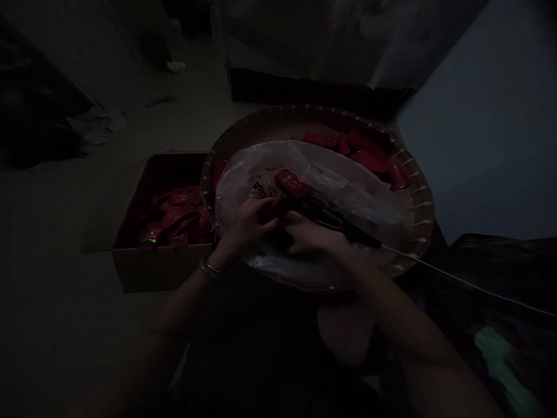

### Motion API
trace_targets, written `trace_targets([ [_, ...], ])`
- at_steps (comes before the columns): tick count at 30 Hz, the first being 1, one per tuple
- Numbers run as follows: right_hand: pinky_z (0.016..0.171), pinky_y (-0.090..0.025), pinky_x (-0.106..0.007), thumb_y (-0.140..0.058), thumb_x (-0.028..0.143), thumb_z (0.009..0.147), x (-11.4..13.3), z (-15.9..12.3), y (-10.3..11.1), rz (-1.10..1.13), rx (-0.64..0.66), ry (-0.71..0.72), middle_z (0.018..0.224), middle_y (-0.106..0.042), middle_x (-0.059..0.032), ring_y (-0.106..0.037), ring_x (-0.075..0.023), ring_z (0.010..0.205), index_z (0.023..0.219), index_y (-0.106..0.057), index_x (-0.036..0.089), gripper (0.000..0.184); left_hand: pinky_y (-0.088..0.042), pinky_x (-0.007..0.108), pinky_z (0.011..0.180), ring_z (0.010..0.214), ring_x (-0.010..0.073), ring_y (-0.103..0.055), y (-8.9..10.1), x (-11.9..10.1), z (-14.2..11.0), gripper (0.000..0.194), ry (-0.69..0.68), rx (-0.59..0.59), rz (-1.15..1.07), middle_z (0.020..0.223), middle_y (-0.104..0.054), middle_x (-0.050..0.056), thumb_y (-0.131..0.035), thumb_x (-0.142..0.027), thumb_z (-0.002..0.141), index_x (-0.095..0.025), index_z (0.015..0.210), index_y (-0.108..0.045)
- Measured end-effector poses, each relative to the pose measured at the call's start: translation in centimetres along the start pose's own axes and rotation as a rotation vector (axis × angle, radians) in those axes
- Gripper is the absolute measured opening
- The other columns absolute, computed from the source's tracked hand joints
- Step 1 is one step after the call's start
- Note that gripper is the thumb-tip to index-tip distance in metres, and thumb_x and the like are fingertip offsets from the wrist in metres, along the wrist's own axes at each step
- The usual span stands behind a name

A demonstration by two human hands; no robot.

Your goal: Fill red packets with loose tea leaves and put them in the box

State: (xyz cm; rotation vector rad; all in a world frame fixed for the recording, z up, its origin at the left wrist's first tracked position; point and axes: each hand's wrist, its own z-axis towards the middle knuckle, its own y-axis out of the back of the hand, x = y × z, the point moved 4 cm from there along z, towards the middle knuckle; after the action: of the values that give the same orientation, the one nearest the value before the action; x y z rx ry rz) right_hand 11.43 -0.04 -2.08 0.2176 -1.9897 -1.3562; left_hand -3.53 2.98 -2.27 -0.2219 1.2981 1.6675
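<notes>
The view is very dark. My left hand (248, 226), with a bangle on its wrist, is closed on a small red packet (274, 210) above a round woven bamboo tray (424, 203). My right hand (304, 232) is close beside it, fingers curled in; whatever they grip is hidden in shadow. Just beyond both hands lies another red packet (293, 183) with a bright green mark, among dark brown bits (263, 184) on a clear plastic sheet (357, 197). To the right of my right hand, a dark corded tool (357, 232) rests on the sheet.
Several red packets (369, 154) lie along the tray's far right side. Left of the tray stands an open cardboard box (143, 270) with many red packets (174, 215) inside. A pale cord (470, 283) runs off right. A large covered box (304, 52) stands behind.
</notes>
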Motion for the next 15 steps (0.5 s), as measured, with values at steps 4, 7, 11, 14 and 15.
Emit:
trace_targets([
  [4,0.094,-0.04,-0.043,-0.069,0.015,0.066,1.4,0.8,-1.2,-0.195,0.091,0.009,0.127,-0.053,-0.0154,-0.043,-0.0317,0.118,0.121,-0.057,0.017,0.057,-0.05,0.032,0.077,0.091,0.0187,-0.061,0.0,0.0,0.0,0.045,-0.016,0.006,0.0,0.103,-0.066,0.007,-0.067,-0.028,0.074,-0.018,0.117,-0.057],
  [7,0.09,-0.043,-0.04,-0.062,0.011,0.073,1.4,1.0,-1.1,-0.245,0.046,0.025,0.12,-0.057,-0.0175,-0.047,-0.0306,0.114,0.114,-0.062,0.013,0.041,-0.05,0.032,0.077,0.09,0.0189,-0.061,0.1,-0.1,0.0,0.045,-0.029,-0.003,0.011,0.102,-0.066,0.007,-0.068,-0.028,0.073,-0.018,0.116,-0.058],
  [11,0.085,-0.045,-0.033,-0.056,0.007,0.077,-0.3,0.0,0.0,-0.193,-0.016,-0.042,0.116,-0.06,-0.0132,-0.052,-0.0255,0.107,0.11,-0.063,0.015,0.035,-0.05,0.032,0.077,0.089,0.0184,-0.061,0.2,-0.4,0.1,0.043,-0.021,-0.009,0.017,0.1,-0.067,0.006,-0.068,-0.028,0.073,-0.019,0.114,-0.059],
  [14,0.087,-0.045,-0.032,-0.06,0.011,0.077,-1.6,-1.1,0.7,-0.154,-0.04,-0.138,0.113,-0.061,-0.0106,-0.053,-0.0236,0.104,0.112,-0.063,0.017,0.036,-0.05,0.032,0.076,0.087,0.0181,-0.061,0.2,-0.6,0.1,0.044,-0.013,0.004,0.02,0.099,-0.067,0.007,-0.069,-0.027,0.073,-0.019,0.115,-0.059],
  [15,0.088,-0.045,-0.033,-0.063,0.013,0.076,-1.8,-1.4,0.7,-0.147,-0.043,-0.152,0.114,-0.06,-0.0102,-0.053,-0.0237,0.105,0.112,-0.063,0.018,0.037,-0.05,0.032,0.076,0.087,0.018,-0.061,0.2,-0.6,0.1,0.044,-0.012,0.005,0.022,0.099,-0.067,0.007,-0.069,-0.027,0.072,-0.019,0.115,-0.059],
])
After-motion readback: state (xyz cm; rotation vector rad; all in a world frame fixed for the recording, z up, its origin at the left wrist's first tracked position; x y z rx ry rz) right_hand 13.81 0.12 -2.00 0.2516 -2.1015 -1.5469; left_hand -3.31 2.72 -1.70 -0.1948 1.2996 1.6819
